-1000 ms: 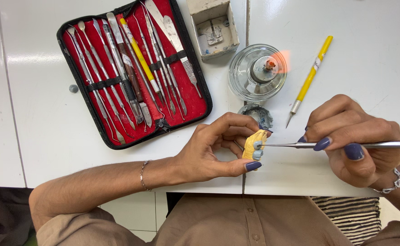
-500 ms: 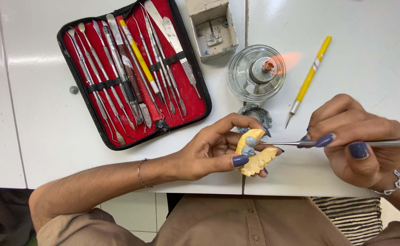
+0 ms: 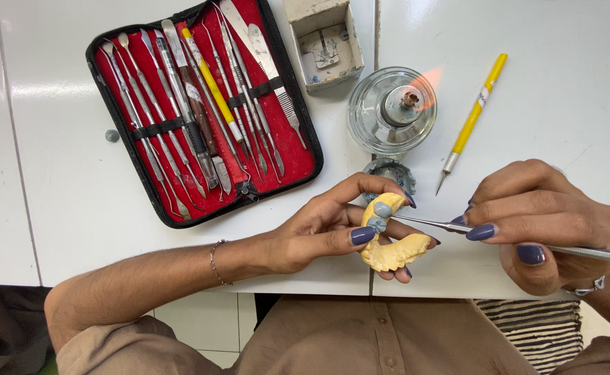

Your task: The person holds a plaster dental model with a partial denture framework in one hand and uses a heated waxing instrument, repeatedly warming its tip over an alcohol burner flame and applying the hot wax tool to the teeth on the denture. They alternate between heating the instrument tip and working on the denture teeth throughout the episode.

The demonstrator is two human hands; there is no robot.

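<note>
Left hand (image 3: 322,232) clamped on the cast (image 3: 391,243), a yellow horseshoe of teeth, thumb across the near side, fingers curled over the top and beneath. Cast held in the air just over the table (image 3: 69,139) edge, right at the seam between two white tops. Right hand (image 3: 548,222) pinching the carver (image 3: 499,236), a slim steel tool, pen-fashion between thumb and forefinger, tip touching the grey wax (image 3: 380,212) on the cast's upper end.

Progress, at a guess: midway. Two grey lumps already built up on that end, the rest of the arch bare yellow and apparently untouched. How cleanly shaped the lumps are, hard to judge at this size.

Outward now. Burner (image 3: 392,111) just beyond the hands, glass, lit, orange flame leaning to the right. Small grey cap (image 3: 388,170) in front of it, half hidden behind the left fingers. Yellow knife (image 3: 471,121) lying well clear to the right, point toward the hands. Little white box (image 3: 323,43) by the burner, contents unclear. Tool case (image 3: 204,107) open to the left, red lining, steel instruments strapped in rows.

Carver's far end cut off at the frame edge. Underside of the cast out of sight.
</note>
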